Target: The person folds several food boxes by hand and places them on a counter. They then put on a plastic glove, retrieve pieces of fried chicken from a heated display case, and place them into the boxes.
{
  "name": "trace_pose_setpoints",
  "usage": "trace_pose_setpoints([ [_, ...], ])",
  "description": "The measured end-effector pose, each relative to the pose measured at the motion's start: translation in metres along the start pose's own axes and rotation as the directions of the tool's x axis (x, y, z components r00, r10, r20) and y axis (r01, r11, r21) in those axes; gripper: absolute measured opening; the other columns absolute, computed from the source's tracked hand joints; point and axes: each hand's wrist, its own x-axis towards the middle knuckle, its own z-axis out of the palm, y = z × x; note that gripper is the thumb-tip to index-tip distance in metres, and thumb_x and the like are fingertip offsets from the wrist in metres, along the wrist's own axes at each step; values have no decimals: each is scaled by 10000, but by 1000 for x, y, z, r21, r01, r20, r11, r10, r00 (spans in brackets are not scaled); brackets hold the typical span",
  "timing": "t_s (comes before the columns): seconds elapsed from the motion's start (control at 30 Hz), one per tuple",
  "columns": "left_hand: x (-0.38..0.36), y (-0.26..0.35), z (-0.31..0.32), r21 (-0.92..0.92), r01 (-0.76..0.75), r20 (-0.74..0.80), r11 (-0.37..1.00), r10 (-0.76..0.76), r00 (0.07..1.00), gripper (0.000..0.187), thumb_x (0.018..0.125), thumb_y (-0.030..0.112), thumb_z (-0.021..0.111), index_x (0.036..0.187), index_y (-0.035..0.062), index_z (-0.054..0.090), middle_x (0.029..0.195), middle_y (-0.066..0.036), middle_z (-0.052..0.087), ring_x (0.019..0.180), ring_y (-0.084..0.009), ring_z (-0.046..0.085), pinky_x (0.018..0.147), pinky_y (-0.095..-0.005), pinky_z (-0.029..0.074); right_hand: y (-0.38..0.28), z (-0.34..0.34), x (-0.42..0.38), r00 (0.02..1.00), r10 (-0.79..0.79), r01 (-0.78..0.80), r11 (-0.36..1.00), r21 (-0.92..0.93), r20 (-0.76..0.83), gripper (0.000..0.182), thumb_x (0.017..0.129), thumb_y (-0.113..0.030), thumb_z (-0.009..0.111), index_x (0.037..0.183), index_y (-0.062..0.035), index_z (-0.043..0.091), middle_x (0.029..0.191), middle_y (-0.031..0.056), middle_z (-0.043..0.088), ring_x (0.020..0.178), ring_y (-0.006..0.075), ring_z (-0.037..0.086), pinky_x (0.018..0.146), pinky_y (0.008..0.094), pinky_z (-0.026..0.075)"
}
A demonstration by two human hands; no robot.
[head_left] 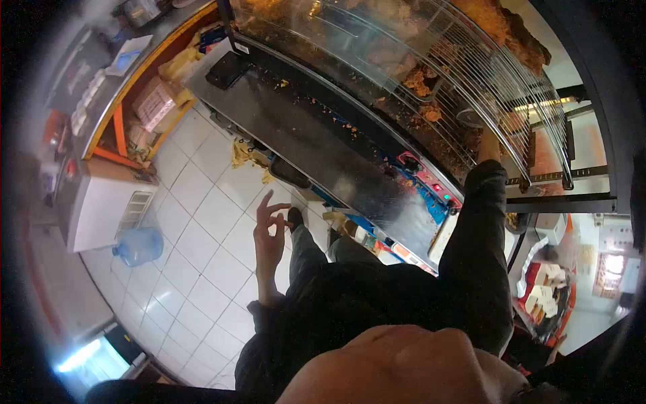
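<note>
My left hand (269, 232) hangs over the tiled floor, fingers apart and partly bent, holding nothing. To the right, my right arm reaches into a glass-fronted food cabinet. Bare skin of my right hand and wrist (489, 145) shows below the wire rack (494, 101), whose bars cover the fingers. Close to that hand is a round metal piece (470, 118); I cannot tell whether it is held. Fried chicken pieces (515, 40) lie on the rack, and smaller fried bits (431, 113) are beneath it, near the hand.
A dark metal counter (303, 135) strewn with crumbs runs along the cabinet's front. A pink control panel (431, 180) with a green light sits at its right end. On the floor at left lies a blue water jug (139, 246). Red-and-white boxes (545, 289) stand at right.
</note>
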Motion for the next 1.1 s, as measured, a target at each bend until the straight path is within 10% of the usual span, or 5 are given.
trace_pose_setpoints([
  [0.4, 103, -16, -79, 240, 156, 259, 958, -218, 941, 250, 947, 88, 411, 1141, 36, 559, 994, -94, 644, 730, -162, 639, 696, -280, 488, -51, -24, -15, 972, 75, -77, 997, -2, -221, 574, 801, -380, 588, 1278, -89, 457, 1166, 210, 550, 1073, 353, 532, 953, 507, 370],
  [0.5, 112, -76, -87, 283, -247, 365, 927, 135, 921, 237, 949, 103, 412, 1097, 30, 582, 987, -99, 645, 714, -162, 643, 683, -275, 490, -68, -26, -9, 969, 61, -67, 998, -14, -239, 586, 792, -372, 602, 1285, -94, 449, 1168, 212, 546, 1075, 352, 530, 953, 511, 366],
  [0.63, 120, 11, -44, 285, 402, 162, 870, -457, 875, 208, 939, 69, 428, 951, 0, 623, 1030, -89, 638, 888, -195, 629, 758, -301, 487, -78, -29, -3, 970, 40, -47, 999, -23, -239, 603, 781, -361, 620, 1294, -100, 440, 1171, 214, 542, 1077, 351, 527, 953, 516, 361],
  [0.67, 123, -64, -59, 119, -258, 441, 959, 181, 879, 196, 940, 57, 427, 998, 6, 607, 1024, -95, 637, 762, -176, 645, 712, -295, 492, -79, -30, -1, 971, 27, -35, 999, -28, -238, 608, 778, -358, 625, 1297, -102, 437, 1171, 214, 541, 1078, 351, 527, 953, 517, 360],
  [1.1, 123, -30, -28, 63, -216, 594, 974, 138, 792, 207, 956, 101, 423, 1057, 26, 587, 961, -80, 653, 720, -165, 638, 731, -287, 478, -99, -61, -54, 888, -245, 257, 966, -23, -388, 680, 741, -323, 686, 1328, -123, 405, 1181, 221, 528, 1086, 348, 518, 953, 532, 344],
])
